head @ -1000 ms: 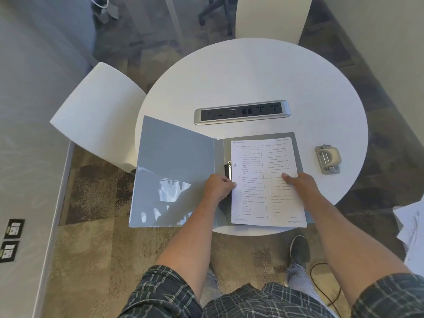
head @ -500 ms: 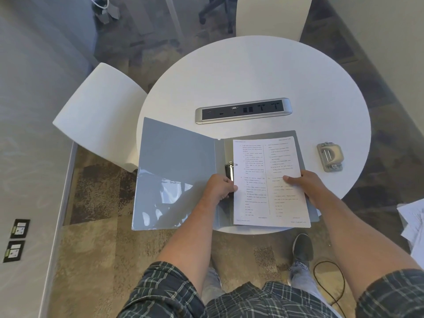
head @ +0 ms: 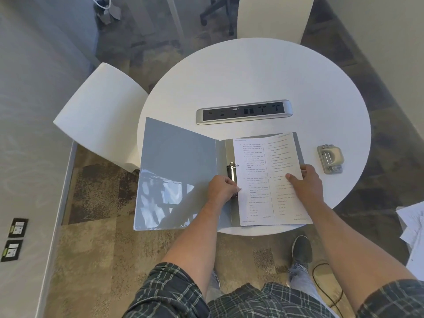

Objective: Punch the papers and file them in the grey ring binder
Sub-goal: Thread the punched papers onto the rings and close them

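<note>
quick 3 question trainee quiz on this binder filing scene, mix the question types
1. True or false: the grey ring binder lies shut.
2. The hole punch sits where? A) inside the binder B) on the table, right of the papers C) on the floor
3. Fill in: the right hand grips the papers' ___ edge.

Key: 1 false. 2 B. 3 right; the left hand is at the ring mechanism.
</note>
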### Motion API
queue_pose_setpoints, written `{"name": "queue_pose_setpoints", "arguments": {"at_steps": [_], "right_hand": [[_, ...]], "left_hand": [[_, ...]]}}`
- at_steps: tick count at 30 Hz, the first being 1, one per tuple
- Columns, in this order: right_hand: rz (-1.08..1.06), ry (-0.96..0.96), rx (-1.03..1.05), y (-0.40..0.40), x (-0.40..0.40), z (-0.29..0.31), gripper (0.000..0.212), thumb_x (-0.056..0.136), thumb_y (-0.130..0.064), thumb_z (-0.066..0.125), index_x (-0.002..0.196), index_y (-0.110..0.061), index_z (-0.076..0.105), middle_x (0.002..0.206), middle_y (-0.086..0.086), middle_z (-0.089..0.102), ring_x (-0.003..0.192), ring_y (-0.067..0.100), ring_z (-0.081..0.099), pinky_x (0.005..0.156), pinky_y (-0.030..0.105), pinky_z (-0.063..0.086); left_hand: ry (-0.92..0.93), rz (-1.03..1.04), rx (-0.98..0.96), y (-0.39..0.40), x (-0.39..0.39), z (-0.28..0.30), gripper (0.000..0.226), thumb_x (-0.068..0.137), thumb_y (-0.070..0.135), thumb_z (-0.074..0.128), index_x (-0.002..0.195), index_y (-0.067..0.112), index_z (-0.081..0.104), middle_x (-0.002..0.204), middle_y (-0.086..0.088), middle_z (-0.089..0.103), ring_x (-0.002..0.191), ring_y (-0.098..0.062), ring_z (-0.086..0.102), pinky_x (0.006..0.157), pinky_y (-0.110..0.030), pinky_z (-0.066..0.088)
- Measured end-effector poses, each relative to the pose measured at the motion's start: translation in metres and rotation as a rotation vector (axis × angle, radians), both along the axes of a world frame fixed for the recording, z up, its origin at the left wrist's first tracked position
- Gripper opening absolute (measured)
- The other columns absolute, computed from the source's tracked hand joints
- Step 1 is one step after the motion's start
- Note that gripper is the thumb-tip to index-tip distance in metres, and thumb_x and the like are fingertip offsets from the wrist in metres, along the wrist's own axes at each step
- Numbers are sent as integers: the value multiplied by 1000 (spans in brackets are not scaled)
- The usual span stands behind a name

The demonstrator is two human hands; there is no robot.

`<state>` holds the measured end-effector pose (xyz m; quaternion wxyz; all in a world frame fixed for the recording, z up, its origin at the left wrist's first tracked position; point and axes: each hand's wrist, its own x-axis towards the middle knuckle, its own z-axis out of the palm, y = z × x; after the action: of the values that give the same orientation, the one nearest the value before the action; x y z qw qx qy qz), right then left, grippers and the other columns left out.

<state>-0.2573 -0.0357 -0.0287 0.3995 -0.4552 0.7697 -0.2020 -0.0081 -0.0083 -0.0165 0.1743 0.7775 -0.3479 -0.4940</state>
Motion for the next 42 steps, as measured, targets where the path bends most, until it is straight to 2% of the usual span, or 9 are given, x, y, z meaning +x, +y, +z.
{"name": "queue_pose_setpoints", "arguments": {"at_steps": [5, 8, 11, 16, 21, 25, 31, 36, 42], "right_hand": [[36, 130, -30, 3, 4, 0, 37, 96, -33, 66, 125, -29, 44, 126, -3, 68, 86, 23, 69, 74, 36, 53], [124, 370, -45, 6, 10, -1, 52, 91, -31, 71, 132, -23, 41, 128, 4, 65, 98, 30, 69, 80, 43, 56], [255, 610, -196, 11, 17, -5, 63, 82, -25, 78, 134, -11, 45, 126, 13, 60, 109, 34, 61, 88, 46, 52], [723, 375, -348, 15, 51, 2, 38, 97, -22, 65, 134, -19, 59, 137, 0, 62, 123, 22, 60, 104, 39, 47], [1016, 394, -282, 20, 74, -4, 43, 103, -34, 55, 145, -27, 56, 152, -8, 52, 135, 19, 54, 110, 39, 44], [1075, 501, -268, 20, 79, -10, 39, 103, -37, 52, 140, -30, 60, 151, -8, 53, 133, 18, 53, 106, 39, 42], [1037, 595, -264, 13, 92, -7, 37, 104, -47, 43, 133, -33, 63, 130, -9, 65, 115, 16, 62, 98, 36, 41], [1032, 634, -220, 13, 100, -4, 40, 104, -52, 40, 133, -35, 62, 127, -5, 65, 113, 18, 62, 96, 39, 41], [1014, 628, -200, 11, 101, -6, 36, 103, -53, 44, 121, -36, 69, 121, -9, 69, 106, 15, 65, 98, 36, 38]], "left_hand": [[-88, -9, -44, 4, -5, 3, 20, 76, 8, 82, 69, 19, 66, 81, -5, 76, 81, -25, 75, 72, -42, 63], [-122, -26, -73, 6, -5, 2, 21, 76, 10, 80, 69, 22, 65, 80, -2, 74, 82, -25, 73, 71, -43, 64], [-124, -39, -89, 8, -6, 3, 20, 78, 10, 79, 72, 21, 65, 80, -1, 73, 84, -25, 73, 73, -42, 63], [-129, -63, -113, 10, -2, 5, 11, 81, 14, 80, 84, 14, 69, 85, -1, 72, 81, -19, 70, 73, -35, 61], [-155, 27, -129, 14, -3, 11, 12, 85, 21, 73, 90, 10, 69, 78, 5, 69, 68, -10, 66, 61, -27, 54], [-201, 26, -91, 14, -3, 12, 16, 84, 21, 63, 80, 8, 71, 79, -2, 74, 79, -23, 71, 67, -34, 58], [-142, 25, -103, 17, 0, 3, 20, 85, 29, 79, 82, 9, 74, 76, 1, 72, 69, -14, 65, 57, -24, 49], [-147, 27, -103, 16, -4, 3, 20, 79, 26, 83, 89, 11, 75, 84, -5, 75, 78, -18, 70, 73, -36, 59], [-162, 65, -9, 13, 3, 5, 30, 77, 34, 85, 78, 7, 74, 76, -8, 75, 70, -23, 71, 59, -28, 51]]}}
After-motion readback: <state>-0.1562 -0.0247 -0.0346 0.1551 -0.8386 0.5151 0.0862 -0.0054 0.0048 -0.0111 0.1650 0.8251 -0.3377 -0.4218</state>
